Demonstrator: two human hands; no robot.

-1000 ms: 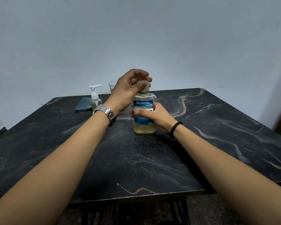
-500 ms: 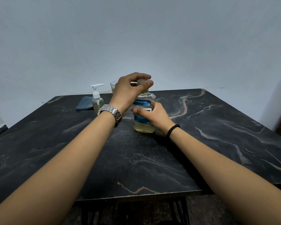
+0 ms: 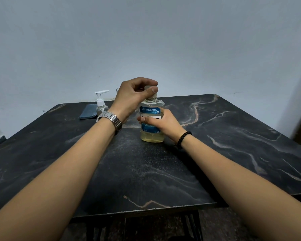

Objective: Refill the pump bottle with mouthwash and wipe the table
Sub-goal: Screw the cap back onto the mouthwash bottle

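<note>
- The mouthwash bottle (image 3: 151, 119) stands upright near the middle of the dark marbled counter (image 3: 233, 145), with pale yellow liquid visible in its lower part.
- The right hand (image 3: 163, 125) wraps the labelled body from the 3 o'clock side, thumb across the front, gripping it firmly.
- The left hand (image 3: 134, 96) comes over the top, its fingers (image 3: 152, 91) curled round the cap (image 3: 150, 93); whether the cap is loose yet cannot be told.
- The pump bottle (image 3: 101, 105) waits at about 10 o'clock from the mouthwash, well apart, pump head fitted and apparently nearly empty.
- A folded blue cloth (image 3: 88, 112) lies just beside it, farther toward 9 o'clock; a glass (image 3: 118, 90) shows partly behind the left hand.
- Risks, as a judgement: a stiff cap giving suddenly could jerk the bottle and splash liquid; squeezing the soft body once opened could push mouthwash over the neck; a loosened grip below would let the bottle spin instead of the cap.
</note>
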